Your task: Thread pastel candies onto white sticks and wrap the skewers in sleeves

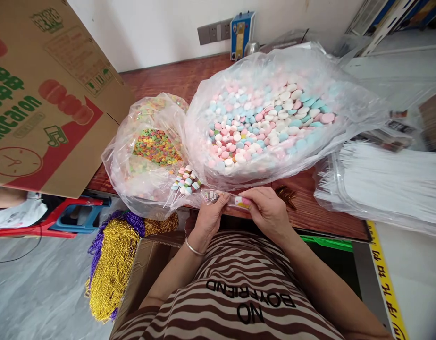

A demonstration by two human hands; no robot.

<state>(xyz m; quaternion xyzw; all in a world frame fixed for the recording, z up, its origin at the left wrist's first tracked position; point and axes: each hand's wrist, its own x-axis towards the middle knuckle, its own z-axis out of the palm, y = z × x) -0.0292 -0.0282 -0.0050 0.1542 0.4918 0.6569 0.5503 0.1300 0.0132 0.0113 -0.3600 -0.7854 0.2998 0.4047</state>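
Near the table's front edge, my left hand [211,217] pinches the printed end of a small clear plastic bag [210,195] between thumb and fingers. My right hand [269,212] is closed on the bag's other end, where a pink, yellow and white piece [242,201] shows at the fingertips. Just beyond my left hand lies a cluster of candies on white sticks [186,180]. Behind it an open plastic bag holds small coloured rings [157,147]. A larger open bag holds pink, white and blue candy-like discs [271,120].
A cardboard box [58,94] stands at the left. White sticks [388,174] lie in plastic at the right, and gold ties [286,196] beside my right hand. A blue device [242,35] is by the wall. Gold and purple bead strings [115,264] hang below left.
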